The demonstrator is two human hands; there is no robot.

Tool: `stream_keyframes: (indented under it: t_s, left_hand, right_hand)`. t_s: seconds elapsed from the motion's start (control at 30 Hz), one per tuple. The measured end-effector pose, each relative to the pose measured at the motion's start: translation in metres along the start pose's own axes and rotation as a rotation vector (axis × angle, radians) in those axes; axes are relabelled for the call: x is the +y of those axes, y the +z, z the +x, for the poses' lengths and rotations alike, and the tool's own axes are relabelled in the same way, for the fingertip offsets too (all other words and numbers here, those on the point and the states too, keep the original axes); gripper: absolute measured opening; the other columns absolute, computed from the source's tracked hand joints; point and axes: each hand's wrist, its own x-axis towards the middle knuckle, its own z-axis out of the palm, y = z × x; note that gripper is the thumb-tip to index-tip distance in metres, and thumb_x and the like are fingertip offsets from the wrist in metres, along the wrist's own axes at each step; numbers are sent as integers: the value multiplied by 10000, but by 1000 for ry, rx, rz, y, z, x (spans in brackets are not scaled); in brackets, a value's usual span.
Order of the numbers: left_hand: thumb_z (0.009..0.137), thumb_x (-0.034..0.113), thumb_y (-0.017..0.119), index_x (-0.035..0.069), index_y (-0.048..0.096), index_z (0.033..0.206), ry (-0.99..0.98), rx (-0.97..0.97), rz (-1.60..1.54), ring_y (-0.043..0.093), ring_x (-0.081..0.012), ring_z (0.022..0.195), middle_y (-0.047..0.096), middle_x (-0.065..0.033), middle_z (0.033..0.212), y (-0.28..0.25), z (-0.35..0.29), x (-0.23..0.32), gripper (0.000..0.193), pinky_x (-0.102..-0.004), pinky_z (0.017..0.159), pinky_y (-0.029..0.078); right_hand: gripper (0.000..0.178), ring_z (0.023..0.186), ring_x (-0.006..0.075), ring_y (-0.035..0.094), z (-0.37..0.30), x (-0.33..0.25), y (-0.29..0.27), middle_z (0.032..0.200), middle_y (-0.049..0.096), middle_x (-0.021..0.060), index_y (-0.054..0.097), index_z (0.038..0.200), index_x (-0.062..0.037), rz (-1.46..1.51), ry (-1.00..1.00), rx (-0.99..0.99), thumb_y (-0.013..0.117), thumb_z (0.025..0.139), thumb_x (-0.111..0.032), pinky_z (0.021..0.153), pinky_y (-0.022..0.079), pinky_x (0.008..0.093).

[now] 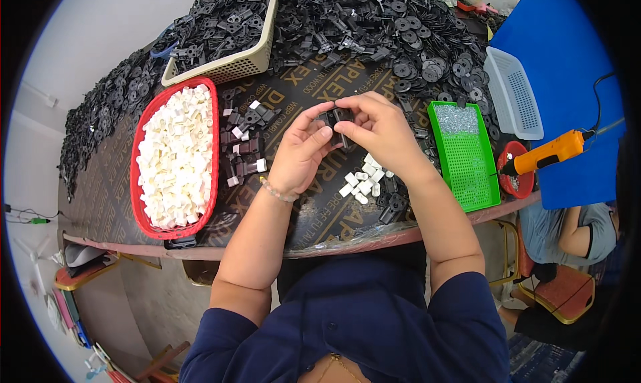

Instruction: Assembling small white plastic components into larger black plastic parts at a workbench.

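Black plastic part (336,119) sits pinched between both hands, held just above the tabletop (120,203) at its middle. Left hand (300,153): thumb and fingers closed on the part's left side, bead bracelet (277,193) at the wrist. Right hand (380,129): fingers curled over the part's top and right side, pressing it w/ the thumb. The part is mostly covered by the fingers, so its exact shape can't be told.

Just below the right hand, a small cluster of white plastic pieces (364,179) lies on the tabletop, w/ a few black bits beside it. Left of the hands: a loose group of black and white assembled pieces (244,143), then a red oval basket (137,183) full of white pieces. Behind that, a beige basket (234,66) holds black parts; a big heap of black parts (387,29) spreads across the far side. Right of the hands: a green tray (467,163) w/ tiny silvery bits at its far end, a pale blue basket (514,96), a small red bowl (517,176), and an orange power screwdriver (547,153) resting over that bowl. Another person sits at the far right, an arm (581,229) showing.
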Motion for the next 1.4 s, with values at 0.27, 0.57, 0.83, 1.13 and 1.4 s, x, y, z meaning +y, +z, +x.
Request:
stream_keyframes:
  t_s: [0.27, 0.57, 0.83, 1.13, 1.4]
  left_hand:
    - [1008, 128, 629, 98, 532, 1401, -55, 46, -27, 594, -65, 971, 598, 60, 991, 3, -1, 3, 406, -311, 886, 535]
    - [1011, 132, 626, 73, 551, 1400, -83, -23, -122, 620, -100, 1070, 648, -4, 1193, -5, -3, -4, 400, -318, 908, 539]
    - [1022, 84, 573, -16, 548, 1384, -20, -163, 86, 640, -125, 1048, 673, -51, 1166, 7, -5, -1, 377, -277, 921, 520]
    - [959, 39, 675, -39, 647, 1185, 127, 62, 637, 682, -95, 915, 719, -48, 1043, 0, -4, -11, 241, -237, 800, 545]
    - [966, 72, 676, -35, 669, 1118, -16, 79, 566, 695, -114, 895, 742, -70, 1000, 0, -4, -3, 185, -238, 746, 532]
  right_hand:
    - [343, 772, 71, 568, -2, 14, 14, 1046, 611, 30, 731, 1149, -41, 96, -77, 115, 813, 821, -105, 669, 483, 228]
    - [363, 1060, 255, 613, -5, 15, 14, 1126, 621, 96, 742, 1080, -56, -125, -356, 224, 854, 764, -194, 906, 500, 352]
    - [274, 1065, 244, 645, -7, 18, 11, 1184, 661, 129, 714, 1006, 5, -110, -346, 244, 811, 815, -166, 910, 512, 349]
    - [161, 872, 70, 591, -8, 23, -3, 984, 648, 17, 699, 948, 34, 246, 127, -37, 731, 920, -121, 759, 468, 238]
    - [178, 759, 83, 587, -7, 18, -11, 856, 670, 13, 703, 949, 24, 291, 237, -100, 729, 920, -149, 692, 465, 255]
